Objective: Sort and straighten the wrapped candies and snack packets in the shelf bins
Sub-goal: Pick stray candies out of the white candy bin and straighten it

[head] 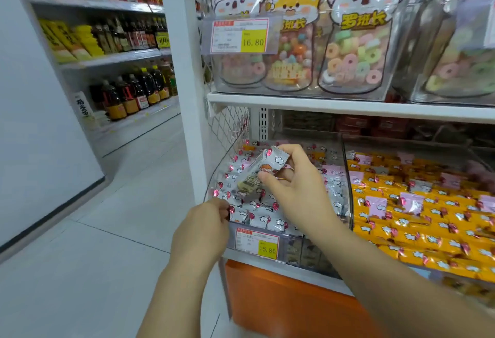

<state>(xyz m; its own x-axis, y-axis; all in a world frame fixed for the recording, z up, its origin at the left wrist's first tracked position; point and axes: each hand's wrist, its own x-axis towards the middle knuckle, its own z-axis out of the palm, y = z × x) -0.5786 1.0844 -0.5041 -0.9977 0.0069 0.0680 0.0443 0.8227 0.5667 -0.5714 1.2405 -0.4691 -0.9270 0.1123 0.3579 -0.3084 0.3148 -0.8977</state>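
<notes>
1. Nearest, at seven o'clock of the view, the left hand (199,233) was set with curled fingers against the front-left corner of the left bin (308,252). Whether a wrapper was pinched could not be told, as the fingertips were hidden.
2. Just beyond, at its one o'clock, the right hand (297,193) was closed on a white wrapped candy (267,166). The candy was pinched between thumb and fingers and held tilted above the bin.
3. Beneath it, white candies (241,168) were laid in rough rows. A price label (255,239) was fixed to the bin's front wall at six o'clock.
4. At three o'clock of that bin, the right bin (417,270) was filled with orange candies (428,233). Pink packets (377,203) were scattered among them.
5. The step in hand was judged to be the straightening of the white rows. For the next move, the held piece would need to be lowered into a gap, lined up with its neighbours and let go gently. The pink strays looked yet to be sorted.
6. Farthest, at twelve o'clock, gummy bags (353,42) were stood on the upper shelf (348,107). Bottles (128,93) were ranged across the aisle at ten o'clock.
</notes>
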